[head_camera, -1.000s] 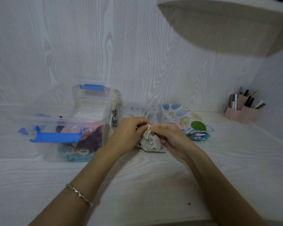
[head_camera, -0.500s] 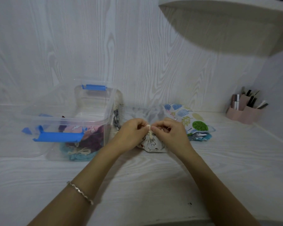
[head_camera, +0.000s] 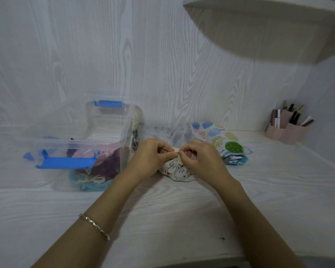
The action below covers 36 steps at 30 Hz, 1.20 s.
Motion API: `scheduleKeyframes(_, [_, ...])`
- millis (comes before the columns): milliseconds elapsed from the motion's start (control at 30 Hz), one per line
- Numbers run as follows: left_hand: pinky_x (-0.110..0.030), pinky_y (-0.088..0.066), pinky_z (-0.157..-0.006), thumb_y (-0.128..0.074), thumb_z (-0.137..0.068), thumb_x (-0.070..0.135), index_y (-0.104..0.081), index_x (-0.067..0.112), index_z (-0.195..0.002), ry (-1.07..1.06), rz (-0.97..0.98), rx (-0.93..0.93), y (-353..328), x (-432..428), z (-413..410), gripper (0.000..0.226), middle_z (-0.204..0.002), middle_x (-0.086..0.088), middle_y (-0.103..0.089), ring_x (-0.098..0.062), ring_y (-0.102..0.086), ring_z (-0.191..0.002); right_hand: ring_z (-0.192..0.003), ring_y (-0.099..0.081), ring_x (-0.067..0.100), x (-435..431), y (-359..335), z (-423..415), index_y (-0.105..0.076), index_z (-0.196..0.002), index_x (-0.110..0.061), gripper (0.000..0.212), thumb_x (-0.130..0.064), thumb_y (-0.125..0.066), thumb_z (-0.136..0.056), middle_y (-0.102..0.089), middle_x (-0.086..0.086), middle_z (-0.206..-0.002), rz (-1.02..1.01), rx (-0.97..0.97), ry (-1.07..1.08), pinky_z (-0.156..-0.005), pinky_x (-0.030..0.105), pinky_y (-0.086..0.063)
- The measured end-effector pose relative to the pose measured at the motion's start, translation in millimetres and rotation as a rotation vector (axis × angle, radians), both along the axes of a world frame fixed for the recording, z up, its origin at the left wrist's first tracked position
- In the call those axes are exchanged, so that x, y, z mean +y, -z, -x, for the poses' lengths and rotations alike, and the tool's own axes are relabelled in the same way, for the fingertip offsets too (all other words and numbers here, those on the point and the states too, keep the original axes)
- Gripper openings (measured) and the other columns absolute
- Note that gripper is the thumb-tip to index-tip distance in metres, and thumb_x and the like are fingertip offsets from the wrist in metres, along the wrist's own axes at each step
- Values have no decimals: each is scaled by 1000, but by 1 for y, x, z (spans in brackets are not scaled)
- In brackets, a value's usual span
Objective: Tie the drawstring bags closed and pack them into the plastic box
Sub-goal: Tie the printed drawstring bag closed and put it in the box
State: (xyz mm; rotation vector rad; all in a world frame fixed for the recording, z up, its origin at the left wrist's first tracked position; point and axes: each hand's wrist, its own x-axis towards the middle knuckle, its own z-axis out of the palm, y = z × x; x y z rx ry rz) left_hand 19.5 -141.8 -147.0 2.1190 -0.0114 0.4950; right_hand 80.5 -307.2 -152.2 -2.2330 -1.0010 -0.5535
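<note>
1. Head view: the left hand [head_camera: 153, 155] and right hand [head_camera: 203, 159] meet over a small printed drawstring bag [head_camera: 177, 172] on the table [head_camera: 162, 219]; the fingers [head_camera: 165, 150] of both hands are curled and pinch the cream cord [head_camera: 178, 158] at the bag's gathered neck; the bag's body lies just below them.
2. Left of the fingers, near but apart, stands the clear plastic box [head_camera: 104, 122] with blue latches; packed bags [head_camera: 97, 167] lie inside.
3. Just right of and behind the fingers lies a pile of leaf-printed bags [head_camera: 220, 140]; well to the right sits a pink organiser [head_camera: 286, 132]; a bracelet [head_camera: 95, 226] circles the left wrist.
</note>
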Motion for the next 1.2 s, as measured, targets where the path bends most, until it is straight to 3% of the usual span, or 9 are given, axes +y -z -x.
scheduleKeyframes(200, [-7,-42,-54,-72,-83,21,-73,16,-82,10,20,0,-1,2,-1,5,-69,6,-67,5,-56,-57,-63,-44,7,-12,-7,-3,-61,-75,-17,9,-18,-63,-83,-47,-10,-68,44,-25,62,-58,27,-38])
scheduleKeyframes(633, [-23,-42,-61,-62,-91,29,-66,29,-79,-71,-193,45,6,4,-4,12,-71,12,-64,-3,-58,-67,-63,-44,7,-13,-6,-6,-63,-73,-16,9,-18,-64,-82,-52,-6,-69,111,163,61,-61,28,-41])
scheduleKeyframes(700, [-19,-39,-59,-63,-90,27,-66,27,-80,-75,-177,31,6,6,-3,11,-70,12,-62,-2,-56,-64,-68,-49,6,-14,-7,-4,-67,-84,-17,2,-19,-66,-85,-59,-4,-78,8,250,23,-64,25,-43])
scheduleKeyframes(800, [-12,-39,-57,-65,-89,23,-67,23,-80,-69,-105,-6,2,9,-4,9,-70,10,-63,-3,-55,-64,-93,-58,-1,-13,-9,4,-56,-128,-29,49,-24,-74,-83,-62,-10,-107,-127,574,-141,-75,10,-46])
scheduleKeyframes(867, [-14,-42,-59,-67,-87,23,-66,23,-86,-69,-59,-38,0,3,-4,2,-77,6,-64,-6,-57,-68,-102,-61,1,-8,-5,7,-49,-136,-32,63,-25,-77,-80,-63,-14,-113,-87,644,-193,-78,7,-46])
scheduleKeyframes(933, [-20,-46,-62,-68,-85,27,-59,24,-92,-179,18,-150,-1,-7,1,11,-81,5,-59,-8,-56,-70,-92,-65,0,-4,-1,6,-63,-120,-23,38,-21,-75,-83,-69,-13,-102,-124,610,-202,-73,8,-46])
scheduleKeyframes(1000, [-28,-43,-58,-59,-89,33,-53,22,-72,-295,64,-253,-8,-15,7,21,-66,6,-54,-10,-49,-58,-77,-64,-6,-4,-6,7,-65,-103,-19,16,-16,-71,-87,-70,-10,-89,-260,589,-195,-66,10,-46])
scheduleKeyframes(1100, [-29,-44,-58,-28,-97,57,-62,12,-61,-113,225,217,-22,-22,13,67,-55,-2,-62,-15,-54,-49,-77,-65,0,-8,-14,6,-60,-102,-15,13,-15,-67,-90,-68,-8,-89,-447,624,-230,-66,17,-50])
scheduleKeyframes(1200, [-39,-57,-77,-12,-85,78,-62,-2,-112,250,654,753,-28,-24,12,98,-101,-24,-70,-34,-71,-84,-84,-68,9,-6,-18,8,-60,-103,-13,15,-12,-67,-90,-70,-1,-92,-509,654,-265,-73,25,-55])
